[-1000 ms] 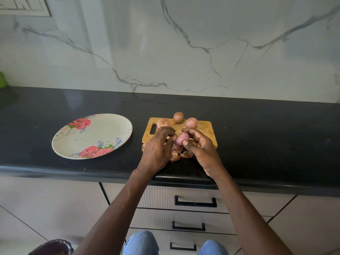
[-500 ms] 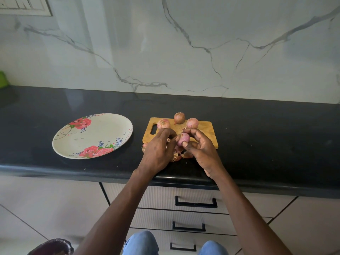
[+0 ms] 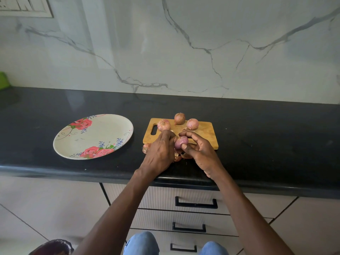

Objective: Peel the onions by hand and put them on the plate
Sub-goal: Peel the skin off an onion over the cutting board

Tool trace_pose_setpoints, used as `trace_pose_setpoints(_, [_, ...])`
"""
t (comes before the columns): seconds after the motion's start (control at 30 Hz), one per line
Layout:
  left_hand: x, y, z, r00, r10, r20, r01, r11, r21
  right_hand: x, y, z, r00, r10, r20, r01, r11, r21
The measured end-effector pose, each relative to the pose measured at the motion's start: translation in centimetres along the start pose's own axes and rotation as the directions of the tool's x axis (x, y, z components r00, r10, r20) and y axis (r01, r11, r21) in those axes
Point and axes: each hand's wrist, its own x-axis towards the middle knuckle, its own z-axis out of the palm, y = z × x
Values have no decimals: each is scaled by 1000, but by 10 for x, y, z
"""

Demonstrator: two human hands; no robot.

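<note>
The right hand (image 3: 199,153) holds a small pinkish onion (image 3: 181,142) over the near edge of the cutting board (image 3: 204,133), its fingers (image 3: 187,134) curled round the bulb from the far side and from below. This looks like a steadying grip that leaves the left face of the bulb exposed. The left hand (image 3: 160,153) meets that face with its fingertips bunched against the onion; whether they pinch a strip of skin cannot be told, as the back of the hand covers them. Judged step: stripping the outer skin of the first onion.

The onion is held above the board's front edge, so loose skin drops there; brown peelings (image 3: 179,157) already lie on the dark surface (image 3: 257,144) beneath and between the hands.

Three more onions sit along the far side of the board, well apart from the hands: a pale one at left (image 3: 163,124), a brown-skinned one in the middle (image 3: 179,118) and a pink one at right (image 3: 192,123). All appear unpeeled or partly so.

The floral plate (image 3: 77,142) lies to the left of the board, just beside it, with no onion on it. Nothing stands between board and plate; the left forearm is the only thing on that path
</note>
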Motion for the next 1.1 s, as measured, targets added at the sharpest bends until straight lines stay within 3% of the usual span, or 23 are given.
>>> trace_pose_setpoints(0.3, [5, -2, 0, 990, -120, -80, 117, 992, -49, -1, -2, -3, 1000, -2, 5, 1, 998, 66])
trace_pose_setpoints(0.53, [4, -4, 1, 982, -128, -137, 128, 992, -11, -2, -4, -2, 999, 40, -26, -34, 984, 176])
trace_pose_setpoints(0.77, [4, -6, 0, 984, -71, -166, 76, 997, 25, -1, -5, -2, 994, 15, -109, 1, 989, 147])
trace_pose_setpoints(0.87, [4, -8, -1, 978, 22, -206, -6, 997, 79, 0, -2, -2, 993, 20, -117, 2, 983, 185])
trace_pose_setpoints(0.97, [1, -7, -2, 984, 118, -131, -118, 993, 8, 0, -1, -3, 993, 20, -115, 4, 978, 210])
trace_pose_setpoints(1.1, [-2, -5, -4, 983, 160, -89, -164, 986, -40, 1, -1, -2, 994, 39, -106, -16, 977, 214])
